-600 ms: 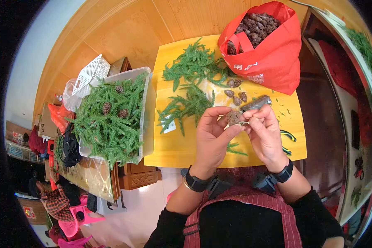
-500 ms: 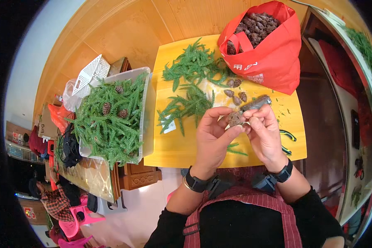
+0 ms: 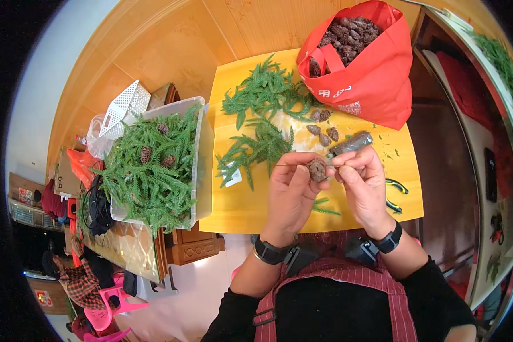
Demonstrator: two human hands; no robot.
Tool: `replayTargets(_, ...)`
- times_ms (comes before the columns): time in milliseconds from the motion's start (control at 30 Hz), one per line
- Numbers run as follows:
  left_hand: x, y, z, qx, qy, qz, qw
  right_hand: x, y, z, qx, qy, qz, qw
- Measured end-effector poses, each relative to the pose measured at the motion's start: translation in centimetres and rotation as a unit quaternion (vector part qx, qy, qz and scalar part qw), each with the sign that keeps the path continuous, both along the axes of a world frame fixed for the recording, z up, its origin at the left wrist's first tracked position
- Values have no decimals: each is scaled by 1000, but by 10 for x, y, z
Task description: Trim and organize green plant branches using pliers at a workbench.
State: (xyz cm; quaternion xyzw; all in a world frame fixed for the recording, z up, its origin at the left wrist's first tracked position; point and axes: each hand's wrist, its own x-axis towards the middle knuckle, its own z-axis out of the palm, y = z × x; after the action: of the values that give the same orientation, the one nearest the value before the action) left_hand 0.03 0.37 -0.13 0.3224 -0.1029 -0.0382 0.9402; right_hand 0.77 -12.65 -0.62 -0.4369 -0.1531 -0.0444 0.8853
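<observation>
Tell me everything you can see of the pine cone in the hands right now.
The pine cone is small, brown and roundish, with rough woody scales. It is held above the near part of the yellow table, pinched between the fingertips of the left hand and the right hand. Fingers cover its sides, so only its upper face shows. A grey roll lies in the right hand just behind it; whether anything is attached to the cone cannot be told.

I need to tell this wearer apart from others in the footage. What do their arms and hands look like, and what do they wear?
Both hands are bare, no gloves. The left hand and right hand each have a black band with a dark device at the wrist. Black long sleeves are pushed up the forearms, under a red striped apron.
</observation>
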Motion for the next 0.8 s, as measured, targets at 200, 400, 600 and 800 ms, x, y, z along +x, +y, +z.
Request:
replayTargets(200, 1, 0, -4, -20, -2, -3, 1000, -1, 2, 1, -5, 14, 0, 1000)
replayTargets(400, 1, 1, -4, -29, -2, -21, 999, 2, -2, 3, 2, 57, 39, 998)
replayTargets(600, 0, 3, -3, -24, -6, -38, 999, 7, -7, 10, -30, 47, 47, 997)
replayTargets(800, 0, 4, -3, -40, -1, -70, 997, 10, -12, 11, -41, 37, 80, 995)
